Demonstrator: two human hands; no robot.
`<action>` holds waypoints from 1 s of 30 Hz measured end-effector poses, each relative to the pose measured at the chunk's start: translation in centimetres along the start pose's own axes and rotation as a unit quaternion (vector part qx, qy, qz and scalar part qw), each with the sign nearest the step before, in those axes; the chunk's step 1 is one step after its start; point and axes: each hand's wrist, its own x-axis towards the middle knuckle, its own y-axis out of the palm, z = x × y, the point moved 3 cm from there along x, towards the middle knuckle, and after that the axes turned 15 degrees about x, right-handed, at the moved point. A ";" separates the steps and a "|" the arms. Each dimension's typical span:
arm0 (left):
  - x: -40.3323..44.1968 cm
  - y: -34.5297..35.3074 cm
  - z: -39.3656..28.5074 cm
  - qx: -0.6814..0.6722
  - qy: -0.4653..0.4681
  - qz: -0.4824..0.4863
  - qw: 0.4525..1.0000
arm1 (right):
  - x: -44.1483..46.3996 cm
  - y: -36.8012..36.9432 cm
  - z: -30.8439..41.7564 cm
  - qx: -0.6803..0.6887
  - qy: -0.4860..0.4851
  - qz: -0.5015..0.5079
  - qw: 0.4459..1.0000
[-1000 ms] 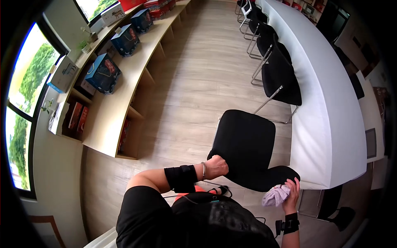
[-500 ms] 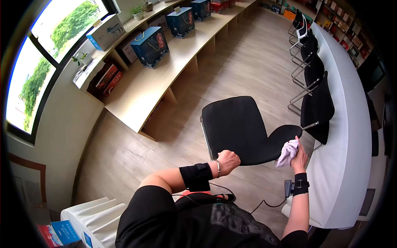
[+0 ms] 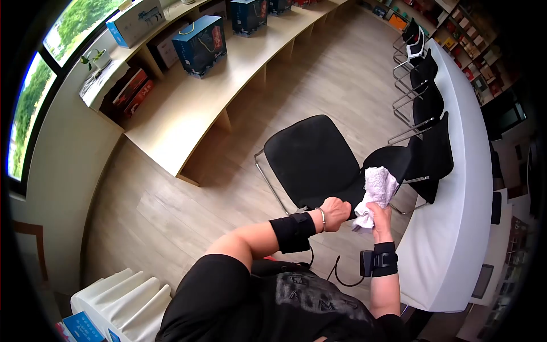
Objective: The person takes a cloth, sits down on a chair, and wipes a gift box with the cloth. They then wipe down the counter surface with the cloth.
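A black chair point(image 3: 310, 159) with metal legs stands in front of me, its rounded backrest point(image 3: 393, 158) to the right. My left hand point(image 3: 335, 214) is closed at the near edge of the chair, fingers curled out of sight around that edge. In my right hand point(image 3: 380, 221) is a crumpled pale pink cloth point(image 3: 379, 185), held in front of the backrest and partly covering it. Both wrists wear black straps, and the left one also has a bracelet.
Several black chairs point(image 3: 437, 148) line the white-covered table point(image 3: 476, 171) on the right. A wooden bench-like counter point(image 3: 165, 137) on the left carries blue gift bags point(image 3: 200, 48). Behind my left elbow is a white-draped surface point(image 3: 122, 302). A black cable point(image 3: 342, 279) hangs near my body.
My right hand has moved left and inward with the cloth, which now hangs more spread out. My left hand has shifted right along the chair, and the chair appears slightly turned.
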 end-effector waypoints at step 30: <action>9.1 -0.8 10.3 -0.017 -0.130 -0.030 0.991 | 23.1 6.4 5.8 -0.193 -0.028 0.186 0.963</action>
